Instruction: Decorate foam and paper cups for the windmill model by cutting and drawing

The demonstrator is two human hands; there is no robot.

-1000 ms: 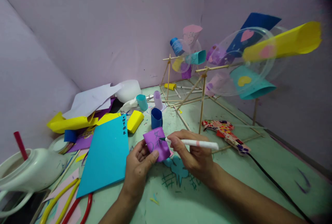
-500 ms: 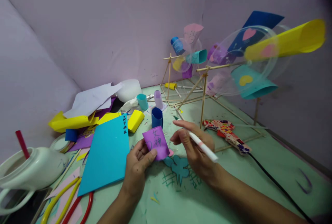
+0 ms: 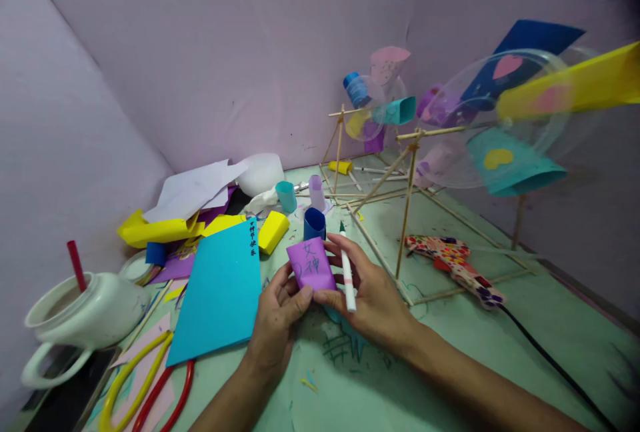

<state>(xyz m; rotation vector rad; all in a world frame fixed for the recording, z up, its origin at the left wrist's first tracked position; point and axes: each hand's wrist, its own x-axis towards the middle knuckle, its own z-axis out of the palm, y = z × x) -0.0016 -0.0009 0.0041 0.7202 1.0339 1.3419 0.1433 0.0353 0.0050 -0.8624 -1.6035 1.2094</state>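
A small purple paper tube [image 3: 316, 273] with dark green handwritten characters is held low over the table. My left hand [image 3: 281, 305] grips its left side, thumb at the lower edge. On its right side rest the thumb and fingers of my right hand [image 3: 367, 285], which also keeps a white marker [image 3: 348, 279] between its fingers, green tip pointing up and away. Just behind the tube stands a dark blue paper tube [image 3: 315, 224]. Turquoise [image 3: 286, 197] and lilac [image 3: 317, 192] paper tubes stand farther back, and a yellow one [image 3: 273, 232] lies to the left.
To the left are a turquoise sheet [image 3: 220, 299], red-handled and yellow-handled tools [image 3: 113, 379] and a white pitcher [image 3: 95, 309]. Stick-frame wheels with paper cups [image 3: 530, 99] stand right and behind. A patterned glue gun [image 3: 455, 265] trails a black cord at the right.
My right hand has moved left to touch the purple tube, and the marker has turned more upright. The tube now lies flatter. The view has shifted slightly left.
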